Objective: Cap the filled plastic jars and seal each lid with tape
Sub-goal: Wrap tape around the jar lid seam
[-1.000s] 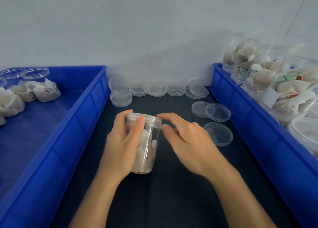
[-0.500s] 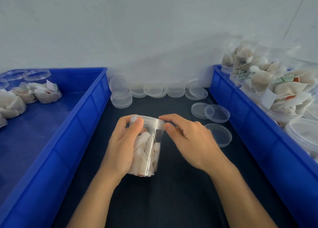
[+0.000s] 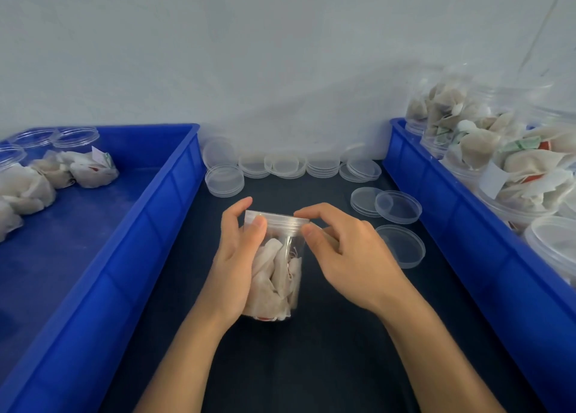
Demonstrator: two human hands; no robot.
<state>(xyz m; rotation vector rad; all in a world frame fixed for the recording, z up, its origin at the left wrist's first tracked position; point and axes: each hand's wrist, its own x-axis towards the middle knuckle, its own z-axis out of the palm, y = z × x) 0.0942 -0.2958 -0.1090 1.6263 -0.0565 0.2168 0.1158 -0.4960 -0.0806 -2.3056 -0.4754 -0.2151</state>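
Holding the filled plastic jar (image 3: 276, 269) upright on the dark mat (image 3: 311, 350) between the two blue crates, I have it right in front of me, its long axis running straight up from the mat toward my fingers. My left hand (image 3: 237, 263) is the one wrapped round its body: palm against the left wall, thumb laid across the front just under the rim, the other fingers curled behind. My right hand (image 3: 346, 256) sits at the jar's upper right, so the lid (image 3: 276, 220) lies just to the left of that hand's fingertips. The forefinger is hooked over the lid's far edge and the thumb presses the threaded band at the near right side, a narrow pinch on the rim, with the remaining fingers loosely curled and holding nothing that I can make out. The lid looks seated level on the mouth; whether it is fully tight I cannot tell, and I see no tape on it or anywhere nearby. My judgement is that the next twist depends on my left hand keeping the body from turning while the right works round that vertical axis. Spare clear lids (image 3: 396, 206) lie just right of my right hand, and more filled jars (image 3: 511, 175) wait in the right blue crate (image 3: 467, 225).
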